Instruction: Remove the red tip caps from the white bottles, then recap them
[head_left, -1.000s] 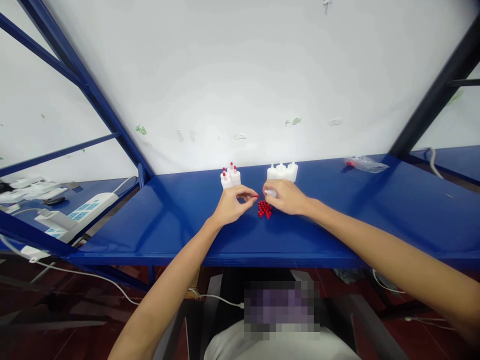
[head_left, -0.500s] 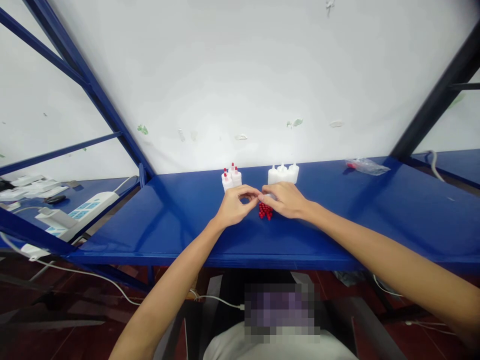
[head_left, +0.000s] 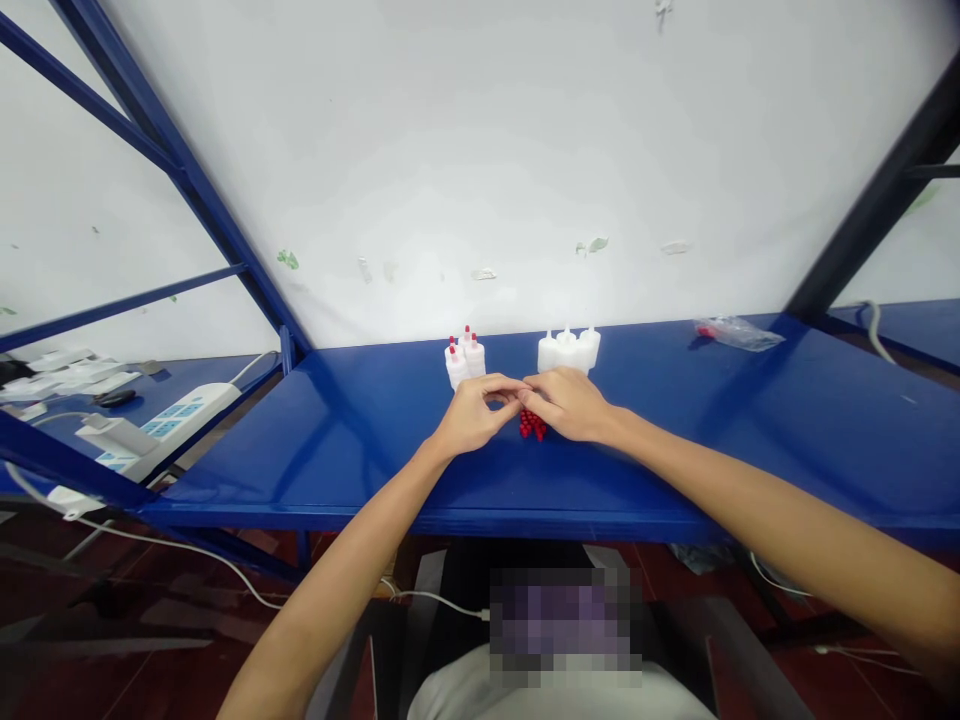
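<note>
Over the blue table, my left hand [head_left: 478, 412] and my right hand [head_left: 571, 402] meet at the fingertips. The left thumb and index finger are pinched, leaving a round gap behind them. Curled fingers and thumb close my right hand; whatever sits between the two hands is hidden by them. Just below the right fingers lies a small pile of red caps [head_left: 533, 426]. Behind the left hand stand several white squeeze bottles with red tips [head_left: 473, 357]. White bottles with bare nozzles [head_left: 568, 350] stand upright behind the right hand.
The blue table [head_left: 360, 430] runs up to a white wall. A clear plastic bag [head_left: 739, 334] with something red inside lies at the back right. Blue frame posts [head_left: 187, 190] rise at the left, where a power strip [head_left: 176, 420] sits beyond the table's edge.
The hands stay together in nearly the same place, with slight finger movement. A whitish bit glimpsed under the right fingers before is now covered. The view has shifted slightly.
</note>
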